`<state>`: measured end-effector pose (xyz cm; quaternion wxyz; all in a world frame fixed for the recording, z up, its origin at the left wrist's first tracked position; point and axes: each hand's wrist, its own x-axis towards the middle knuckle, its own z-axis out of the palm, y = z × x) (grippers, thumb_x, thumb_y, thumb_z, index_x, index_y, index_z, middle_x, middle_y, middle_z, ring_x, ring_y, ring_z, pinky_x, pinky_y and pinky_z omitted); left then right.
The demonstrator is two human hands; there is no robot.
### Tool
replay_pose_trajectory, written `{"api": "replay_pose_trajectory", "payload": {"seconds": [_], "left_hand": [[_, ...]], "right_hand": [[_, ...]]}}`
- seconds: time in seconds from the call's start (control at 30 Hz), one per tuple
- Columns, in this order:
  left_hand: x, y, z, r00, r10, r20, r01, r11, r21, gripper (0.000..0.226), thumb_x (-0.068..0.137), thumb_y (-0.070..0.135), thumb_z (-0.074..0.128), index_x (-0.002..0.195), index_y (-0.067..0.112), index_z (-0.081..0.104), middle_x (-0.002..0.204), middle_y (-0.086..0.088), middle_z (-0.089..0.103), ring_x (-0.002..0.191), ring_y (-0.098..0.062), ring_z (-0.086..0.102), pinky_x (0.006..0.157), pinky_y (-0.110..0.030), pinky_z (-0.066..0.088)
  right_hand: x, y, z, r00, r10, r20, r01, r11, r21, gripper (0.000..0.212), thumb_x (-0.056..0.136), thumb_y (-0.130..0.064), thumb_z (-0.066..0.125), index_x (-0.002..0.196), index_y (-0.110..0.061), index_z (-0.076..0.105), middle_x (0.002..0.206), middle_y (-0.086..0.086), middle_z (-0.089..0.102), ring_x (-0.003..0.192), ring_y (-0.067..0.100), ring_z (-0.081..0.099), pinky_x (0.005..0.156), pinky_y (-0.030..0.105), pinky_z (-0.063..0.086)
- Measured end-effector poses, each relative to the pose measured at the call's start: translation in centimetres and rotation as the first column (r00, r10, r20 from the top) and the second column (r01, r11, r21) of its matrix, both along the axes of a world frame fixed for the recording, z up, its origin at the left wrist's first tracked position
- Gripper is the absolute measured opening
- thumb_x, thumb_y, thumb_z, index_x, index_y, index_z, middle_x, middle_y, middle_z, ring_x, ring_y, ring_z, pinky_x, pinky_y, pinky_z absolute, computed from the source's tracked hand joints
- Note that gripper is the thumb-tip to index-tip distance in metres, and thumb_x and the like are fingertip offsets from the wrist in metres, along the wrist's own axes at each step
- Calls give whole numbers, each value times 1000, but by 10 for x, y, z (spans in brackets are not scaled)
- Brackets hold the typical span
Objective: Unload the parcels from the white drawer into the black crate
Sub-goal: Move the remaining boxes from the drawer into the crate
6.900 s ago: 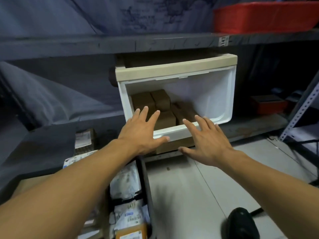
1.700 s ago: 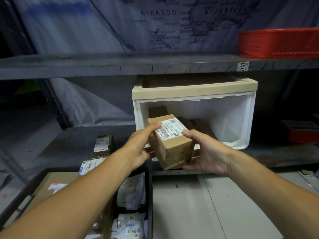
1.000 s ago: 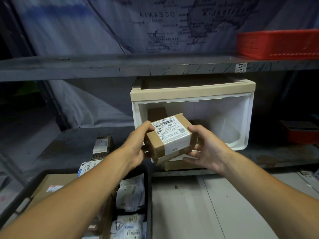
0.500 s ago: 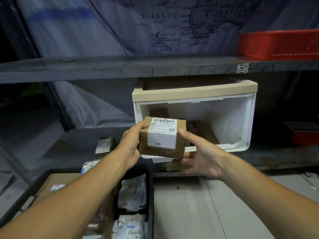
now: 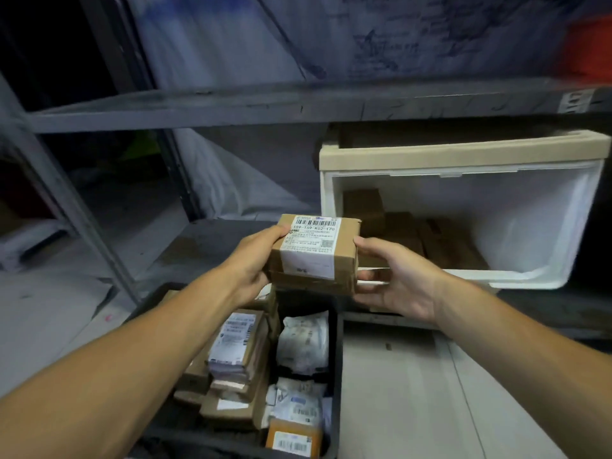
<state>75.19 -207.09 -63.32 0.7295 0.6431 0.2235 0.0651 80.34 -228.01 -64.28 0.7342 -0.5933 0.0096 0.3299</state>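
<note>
- The black crate [image 5: 333, 366] sits low at left, already holding parcels.
- The left hand [image 5: 253, 260] and the right hand [image 5: 397, 279] clamp their fingers on a labelled parcel [image 5: 314, 256] above the crate: mid-transfer, so lowering it in seems next.
- The white drawer [image 5: 463, 276] at right holds more boxes.

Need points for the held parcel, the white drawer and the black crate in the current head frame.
held parcel [image 5: 313, 256]: head view, on its white shipping label.
white drawer [image 5: 463, 160]: head view, on the beige front rim.
black crate [image 5: 334, 359]: head view, on its right wall.
</note>
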Motion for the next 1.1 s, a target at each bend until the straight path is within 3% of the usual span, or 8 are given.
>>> {"api": "replay_pose_trajectory", "payload": {"seconds": [0.1,0.2,0.27,0.57,0.7,0.77,0.97,1.1], "left_hand": [[-9,25,-2,998,66,-12,-66,997,41,27,101,27,59,117,9,72,105,-8,78,101,-24,73,97,-47,56],[-19,53,-6,991,128,-39,-125,990,73,29,98,24,63,119,5,70,104,-11,78,94,-25,71,95,-48,56],[-27,73,-11,985,153,-75,-146,984,99,27,97,23,64,118,6,69,106,-13,77,90,-24,69,94,-48,57],[-45,172,-35,949,251,-192,-207,953,222,17,94,25,67,105,13,72,85,-2,79,85,-18,72,82,-34,59],[-47,207,-45,928,310,-205,-261,936,236,13,92,23,69,99,14,74,96,-7,79,100,-25,73,99,-46,56],[-47,222,-50,919,338,-203,-284,925,253,10,93,22,68,95,14,73,96,-8,78,104,-27,71,102,-46,54],[-41,267,-71,898,386,-210,-324,904,278,10,96,24,64,91,17,69,83,0,72,78,-14,64,63,-25,44],[-35,292,-91,893,388,-230,-335,912,237,8,96,22,64,91,17,69,83,1,71,76,-14,60,66,-27,44]], "right_hand": [[-1,28,-3,999,31,8,-31,1000,-2,38,94,-32,69,128,-15,68,112,15,74,95,30,72,83,42,61],[-5,59,-5,998,62,11,-62,998,-22,25,97,-27,65,118,-14,69,92,13,70,74,23,63,87,41,56],[-6,82,-10,997,80,-12,-80,997,-10,16,99,-24,63,108,-14,70,97,14,66,78,23,55,89,38,55],[-8,202,-58,984,160,-73,-161,987,-7,26,97,-27,62,115,-11,72,86,10,75,70,22,72,79,38,60],[-12,244,-70,987,139,-76,-139,990,-3,17,99,-26,61,106,-14,70,94,12,76,80,26,72,72,37,60],[-13,266,-76,990,119,-74,-120,993,-19,22,99,-26,61,115,-12,69,102,13,76,85,28,73,76,40,62],[-15,321,-94,991,96,-94,-106,989,-106,30,102,-29,57,127,-15,62,109,13,73,88,23,73,66,33,60],[-12,350,-108,992,67,-105,-81,987,-137,25,105,-26,51,124,-13,62,109,12,72,91,23,71,82,40,63]]}}
